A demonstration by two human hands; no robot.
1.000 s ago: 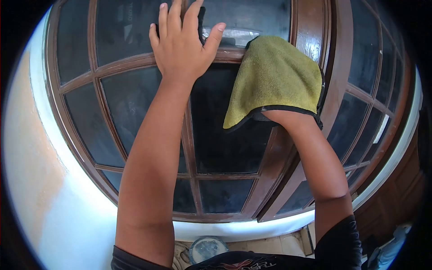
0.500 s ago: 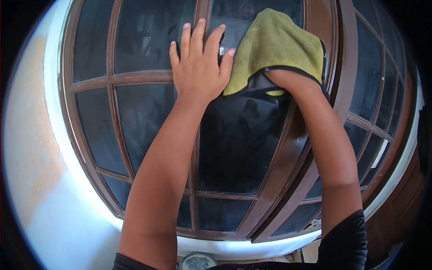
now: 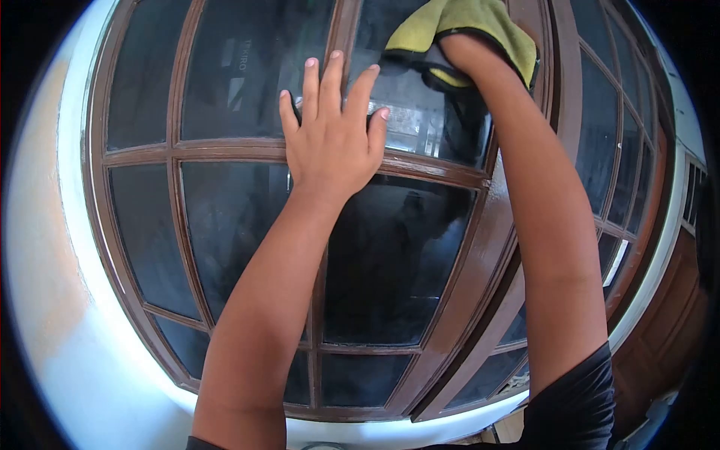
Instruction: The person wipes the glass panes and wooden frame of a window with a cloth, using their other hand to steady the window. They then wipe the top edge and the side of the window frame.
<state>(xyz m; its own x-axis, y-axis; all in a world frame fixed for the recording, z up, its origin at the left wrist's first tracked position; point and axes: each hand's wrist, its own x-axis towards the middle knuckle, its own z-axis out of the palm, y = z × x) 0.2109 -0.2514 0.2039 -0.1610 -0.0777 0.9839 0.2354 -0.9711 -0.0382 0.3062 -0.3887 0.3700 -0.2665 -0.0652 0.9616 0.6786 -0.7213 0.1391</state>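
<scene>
My left hand (image 3: 332, 142) rests with spread fingers on the window, over the brown wooden bar between panes. It holds nothing. To its upper right, my right hand (image 3: 463, 54) reaches into the folds of a yellow-green microfibre cloth (image 3: 495, 30) with black edging and a dark underside. The cloth lies against the upper pane (image 3: 405, 112), and its top is cut off by the view's edge. My right fingers are hidden under it. Reflections show in the glass below the cloth.
Brown wooden frame bars (image 3: 435, 169) divide the dark panes. A second window section (image 3: 600, 142) curves away at right. At left is a white wall (image 3: 45, 225) with an orange-brown patch. A brown wooden door or panel (image 3: 667, 322) stands at lower right.
My right hand has moved up with the cloth, baring more of the pane below. My left hand stays on the wooden bar. The view has tilted slightly upward.
</scene>
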